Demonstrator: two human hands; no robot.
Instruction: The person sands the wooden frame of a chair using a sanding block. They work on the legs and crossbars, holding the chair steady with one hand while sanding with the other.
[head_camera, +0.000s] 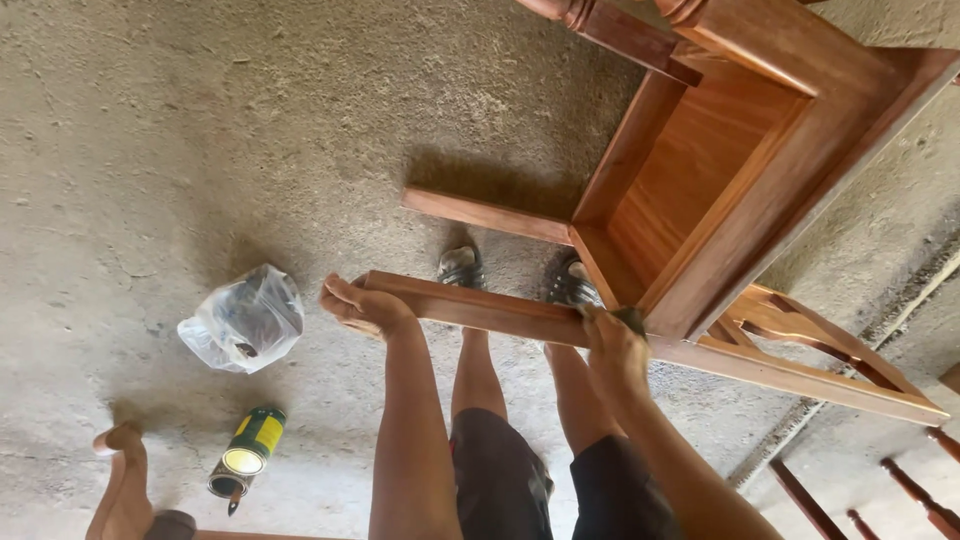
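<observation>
Rough grey concrete floor (150, 120) fills the head view, seen from above with the person's bare legs and sandalled feet standing on it near the middle. A reddish-brown wooden chair (720, 170) lies tipped on that floor toward the upper right, its seat underside facing the camera and its back frame stretching to the right edge. One chair leg (470, 308) runs level across the middle, just above the feet. The left hand (362, 305) wraps the free end of that leg, fingers curled closed around it. The right hand (612, 345) grips the same leg close to where it meets the seat frame, fingers pressed together over a small dark pad or cloth against the wood; what the pad is cannot be told. On the floor to the left lies a crumpled clear plastic bag (243, 320), and below it a small green and yellow tin (248, 452) on its side. More turned wooden parts show at the lower corners.
</observation>
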